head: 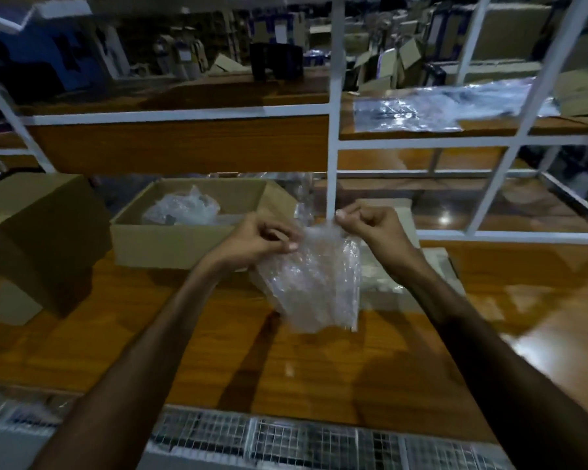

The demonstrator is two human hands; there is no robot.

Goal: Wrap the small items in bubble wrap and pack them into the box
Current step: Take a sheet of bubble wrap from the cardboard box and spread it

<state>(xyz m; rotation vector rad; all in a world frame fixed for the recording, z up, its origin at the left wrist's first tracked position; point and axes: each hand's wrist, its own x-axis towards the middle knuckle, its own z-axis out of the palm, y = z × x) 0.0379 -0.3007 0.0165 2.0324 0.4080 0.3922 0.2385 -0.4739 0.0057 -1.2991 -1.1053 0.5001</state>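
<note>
A clear sheet of bubble wrap [314,283] hangs above the wooden table [123,334], held up by its top edge. My left hand [258,239] pinches its upper left corner and my right hand [370,223] pinches its upper right corner. Behind my left hand stands an open cardboard box [170,237] with a bundle wrapped in bubble wrap [180,210] inside it. I cannot tell whether anything lies inside the sheet I hold.
A second cardboard box [41,228] sits at the left. A white metal shelf frame [333,130] rises behind the table, with plastic sheeting [438,106] on its upper right shelf. More clear wrap [381,269] lies under my right wrist. A wire mesh [286,439] runs along the near edge.
</note>
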